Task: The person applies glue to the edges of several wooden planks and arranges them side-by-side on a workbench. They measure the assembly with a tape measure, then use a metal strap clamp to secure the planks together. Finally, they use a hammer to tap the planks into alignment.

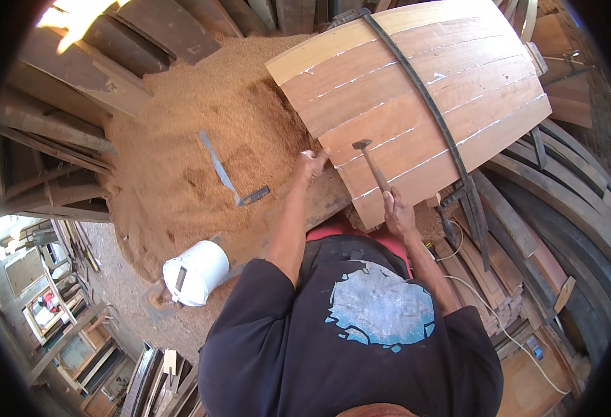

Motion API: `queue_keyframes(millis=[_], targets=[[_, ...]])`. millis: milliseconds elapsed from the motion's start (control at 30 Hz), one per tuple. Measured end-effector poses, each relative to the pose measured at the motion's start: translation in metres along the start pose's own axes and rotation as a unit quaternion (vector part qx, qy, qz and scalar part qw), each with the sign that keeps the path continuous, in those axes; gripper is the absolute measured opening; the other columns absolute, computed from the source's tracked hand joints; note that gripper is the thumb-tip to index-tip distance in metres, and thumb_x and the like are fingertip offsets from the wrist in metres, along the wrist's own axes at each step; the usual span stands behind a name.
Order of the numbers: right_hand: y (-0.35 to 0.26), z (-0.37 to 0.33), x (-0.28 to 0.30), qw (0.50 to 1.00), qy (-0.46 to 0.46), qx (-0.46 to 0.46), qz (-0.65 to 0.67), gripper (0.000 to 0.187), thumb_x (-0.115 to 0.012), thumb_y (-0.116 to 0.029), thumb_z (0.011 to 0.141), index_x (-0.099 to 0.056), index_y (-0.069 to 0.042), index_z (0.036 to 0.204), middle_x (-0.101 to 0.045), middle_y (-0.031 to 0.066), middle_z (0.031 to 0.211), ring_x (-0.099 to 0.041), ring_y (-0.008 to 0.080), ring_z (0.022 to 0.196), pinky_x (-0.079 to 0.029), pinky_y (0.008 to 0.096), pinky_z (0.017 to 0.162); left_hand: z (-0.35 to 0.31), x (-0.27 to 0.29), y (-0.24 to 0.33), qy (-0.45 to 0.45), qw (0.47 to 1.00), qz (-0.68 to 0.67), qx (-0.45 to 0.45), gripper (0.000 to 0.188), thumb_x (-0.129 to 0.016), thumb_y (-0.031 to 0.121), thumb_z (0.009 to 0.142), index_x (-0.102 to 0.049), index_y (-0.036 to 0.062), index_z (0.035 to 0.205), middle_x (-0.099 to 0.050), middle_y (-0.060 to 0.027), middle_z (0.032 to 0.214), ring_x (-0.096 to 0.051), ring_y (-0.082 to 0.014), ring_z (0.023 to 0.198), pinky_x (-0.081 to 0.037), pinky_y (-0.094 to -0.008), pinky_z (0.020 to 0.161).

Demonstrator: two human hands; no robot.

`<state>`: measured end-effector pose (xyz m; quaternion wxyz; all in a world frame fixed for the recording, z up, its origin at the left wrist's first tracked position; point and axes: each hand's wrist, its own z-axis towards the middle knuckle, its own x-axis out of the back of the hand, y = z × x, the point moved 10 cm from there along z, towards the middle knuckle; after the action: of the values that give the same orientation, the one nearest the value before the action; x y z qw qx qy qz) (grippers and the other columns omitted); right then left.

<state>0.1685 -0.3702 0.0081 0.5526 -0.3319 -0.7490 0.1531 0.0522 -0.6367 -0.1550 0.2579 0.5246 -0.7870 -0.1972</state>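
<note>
Evidently gripping a wooden-handled hammer with a dark metal head in the right hand, fingers wrapped fully around the lower handle, head raised just above the curved panel of glued reddish-brown wooden planks, seemingly for tapping at a seam. Pressing the left hand against the panel's near edge, fingers nearly closed on something small, possibly a nail or wedge; too small to tell. Lying beyond the left fingers, on the sawdust heap, a flat grey metal square.

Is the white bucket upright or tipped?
Tipped: the white bucket lies on its side at the edge of the sawdust pile.
</note>
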Motion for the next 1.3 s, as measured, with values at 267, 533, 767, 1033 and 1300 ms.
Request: queue_keyframes(millis=[267, 533, 767, 1033, 1300], targets=[[-0.076, 0.04, 0.018, 0.994, 0.043, 0.064, 0.079, 0.036, -0.042, -0.034, 0.103, -0.058, -0.002, 0.11, -0.062, 0.0284, 0.082, -0.061, 0.0492, 0.078, -0.044, 0.0568, 0.069, 0.049, 0.006, 0.012, 0.005, 0.942, -0.303, -0.143, 0.067, -0.072, 0.035, 0.089, -0.051, -0.0142, 0.128, -0.059, -0.0195, 0.13, -0.054, -0.0236, 0.119, -0.039, -0.0341, 0.103], [-0.023, 0.066, -0.03, 0.993, -0.014, -0.061, -0.099, 0.038, -0.04, -0.036, 0.103, -0.055, -0.001, 0.1, -0.061, 0.0278, 0.086, -0.058, 0.0486, 0.08, -0.044, 0.0568, 0.071, 0.046, 0.013, 0.027, 0.061, 0.965, -0.193, -0.168, 0.063, -0.071, 0.036, 0.088, -0.054, -0.0107, 0.127, -0.063, -0.0178, 0.124, -0.057, -0.0237, 0.115, -0.043, -0.0356, 0.099], [-0.068, 0.044, -0.003, 0.996, 0.07, 0.057, 0.029, 0.037, -0.043, -0.035, 0.102, -0.055, 0.0, 0.099, -0.061, 0.0299, 0.081, -0.06, 0.0501, 0.077, -0.045, 0.0572, 0.069, 0.046, 0.013, 0.008, 0.133, 0.971, -0.116, -0.161, 0.062, -0.067, 0.046, 0.086, -0.062, -0.0068, 0.118, -0.068, -0.0253, 0.113, -0.064, -0.0316, 0.108, -0.048, -0.0396, 0.091], [-0.028, 0.059, -0.035, 0.996, -0.011, -0.069, -0.052, 0.042, -0.044, -0.036, 0.102, -0.055, 0.003, 0.094, -0.061, 0.0331, 0.081, -0.059, 0.0522, 0.079, -0.045, 0.0583, 0.07, 0.042, 0.013, 0.011, 0.128, 0.983, -0.005, -0.132, 0.075, -0.056, 0.061, 0.086, -0.059, -0.0038, 0.125, -0.059, -0.0326, 0.123, -0.057, -0.0426, 0.118, -0.044, -0.0472, 0.097], [-0.077, 0.087, -0.03, 0.999, -0.012, -0.028, 0.02, 0.041, -0.047, -0.038, 0.101, -0.053, 0.002, 0.1, -0.06, 0.0316, 0.08, -0.059, 0.0513, 0.078, -0.043, 0.0565, 0.067, 0.087, 0.072, -0.016, 0.156, 0.974, -0.13, -0.105, 0.077, -0.07, 0.054, 0.085, -0.055, -0.0099, 0.125, -0.064, -0.0275, 0.117, -0.064, -0.0348, 0.105, -0.048, -0.0427, 0.087]])
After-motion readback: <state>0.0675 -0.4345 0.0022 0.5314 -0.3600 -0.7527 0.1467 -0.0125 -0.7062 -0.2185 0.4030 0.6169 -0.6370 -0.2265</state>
